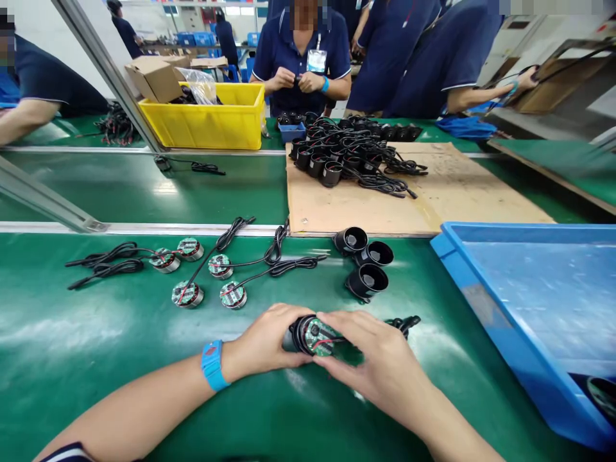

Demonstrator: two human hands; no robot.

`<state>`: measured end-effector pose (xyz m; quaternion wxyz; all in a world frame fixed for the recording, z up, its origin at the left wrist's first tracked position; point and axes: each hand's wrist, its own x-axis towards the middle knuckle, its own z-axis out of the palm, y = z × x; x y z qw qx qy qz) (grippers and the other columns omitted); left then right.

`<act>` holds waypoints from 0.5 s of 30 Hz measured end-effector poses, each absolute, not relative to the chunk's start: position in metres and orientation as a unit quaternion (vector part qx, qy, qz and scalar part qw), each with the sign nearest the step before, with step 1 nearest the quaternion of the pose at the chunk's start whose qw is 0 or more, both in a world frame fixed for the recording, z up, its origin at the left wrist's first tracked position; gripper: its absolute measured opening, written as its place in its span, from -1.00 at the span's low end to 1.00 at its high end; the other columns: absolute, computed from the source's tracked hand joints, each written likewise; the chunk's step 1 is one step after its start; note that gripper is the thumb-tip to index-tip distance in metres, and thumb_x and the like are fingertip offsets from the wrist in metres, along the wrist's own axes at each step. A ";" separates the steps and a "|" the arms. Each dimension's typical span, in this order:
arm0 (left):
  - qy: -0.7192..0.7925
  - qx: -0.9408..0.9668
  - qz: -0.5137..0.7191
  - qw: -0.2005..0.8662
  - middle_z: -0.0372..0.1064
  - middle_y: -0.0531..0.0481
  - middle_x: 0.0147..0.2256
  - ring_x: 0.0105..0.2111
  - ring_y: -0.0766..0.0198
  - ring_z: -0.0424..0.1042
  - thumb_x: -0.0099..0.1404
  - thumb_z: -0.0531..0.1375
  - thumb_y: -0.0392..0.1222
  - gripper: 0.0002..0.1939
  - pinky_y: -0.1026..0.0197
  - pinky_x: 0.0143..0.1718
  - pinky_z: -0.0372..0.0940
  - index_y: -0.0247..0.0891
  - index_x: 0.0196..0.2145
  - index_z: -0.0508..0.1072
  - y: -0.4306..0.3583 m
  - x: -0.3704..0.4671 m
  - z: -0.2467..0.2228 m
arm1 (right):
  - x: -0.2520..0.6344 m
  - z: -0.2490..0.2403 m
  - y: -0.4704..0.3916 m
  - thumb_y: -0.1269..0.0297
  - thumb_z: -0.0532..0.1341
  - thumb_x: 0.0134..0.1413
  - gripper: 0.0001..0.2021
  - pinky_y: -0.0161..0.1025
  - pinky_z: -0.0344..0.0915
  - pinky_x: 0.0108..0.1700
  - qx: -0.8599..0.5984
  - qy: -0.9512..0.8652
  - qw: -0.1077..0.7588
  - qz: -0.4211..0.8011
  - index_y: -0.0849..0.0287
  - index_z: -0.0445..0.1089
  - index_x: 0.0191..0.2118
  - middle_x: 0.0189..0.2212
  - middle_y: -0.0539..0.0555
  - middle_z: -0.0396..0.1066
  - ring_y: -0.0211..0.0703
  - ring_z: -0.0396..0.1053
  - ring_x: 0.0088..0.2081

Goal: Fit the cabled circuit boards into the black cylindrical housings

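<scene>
My left hand (276,337) is wrapped round a black cylindrical housing (291,339), tipped on its side just above the green table. At its mouth sits a motor with a green circuit board (319,336), its board facing right. The thumb and fingers of my right hand (368,346) grip that motor by the rim. I cannot tell how deep it sits in the housing. Its red and black wires lead right, behind my right hand, where a bundled black cable (407,324) shows. Three empty black housings (368,281) stand upright beyond my hands.
Several motors with green boards (187,295) and coiled cables lie at left. A blue tray (510,308) stands at right. Further back are a cardboard sheet (332,212) bearing many cabled black housings (332,173), a yellow bin (206,122), a metal frame (91,218) and a seated co-worker (289,58).
</scene>
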<state>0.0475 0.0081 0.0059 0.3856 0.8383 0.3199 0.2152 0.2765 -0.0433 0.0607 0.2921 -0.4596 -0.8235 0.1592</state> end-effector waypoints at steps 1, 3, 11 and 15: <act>0.322 0.838 0.213 0.385 0.49 -0.09 0.04 0.00 -0.01 0.49 0.09 0.46 -0.14 -0.33 -0.01 0.06 0.33 -0.13 0.13 0.35 0.008 0.048 0.006 | 0.275 0.059 -0.043 0.16 0.35 0.19 -0.59 -0.10 0.54 -0.06 -0.465 -0.829 0.267 0.162 0.12 0.42 0.13 -0.07 0.16 0.55 -0.03 0.54 -0.11; 0.327 0.838 0.209 0.383 0.50 -0.09 0.01 -0.02 -0.01 0.49 0.06 0.49 -0.15 -0.31 -0.01 0.04 0.33 -0.14 0.11 0.36 0.007 0.048 0.005 | 0.274 0.055 -0.042 0.09 0.40 0.13 -0.50 -0.05 0.54 -0.02 -0.481 -0.831 0.231 0.159 0.11 0.41 0.15 0.02 0.19 0.50 0.03 0.53 -0.05; 0.320 0.840 0.222 0.378 0.49 -0.14 0.06 0.03 -0.05 0.49 0.12 0.47 0.07 -0.31 -0.11 0.19 0.24 -0.16 0.13 0.37 0.005 0.052 -0.003 | 0.280 0.043 -0.045 -0.07 0.28 0.23 -0.44 -0.08 0.53 -0.11 -0.477 -0.842 0.204 0.149 0.08 0.35 0.25 0.02 0.19 0.53 -0.02 0.50 -0.13; 0.305 0.860 0.265 0.311 0.48 -0.20 0.10 0.17 -0.10 0.41 0.13 0.45 0.14 -0.25 -0.15 0.30 0.13 -0.18 0.17 0.34 0.005 0.043 0.014 | 0.302 0.032 -0.045 -0.15 0.34 0.13 -0.25 0.13 0.40 0.11 -0.471 -0.853 0.200 0.104 0.04 0.20 0.35 0.27 0.28 0.30 0.16 0.39 0.15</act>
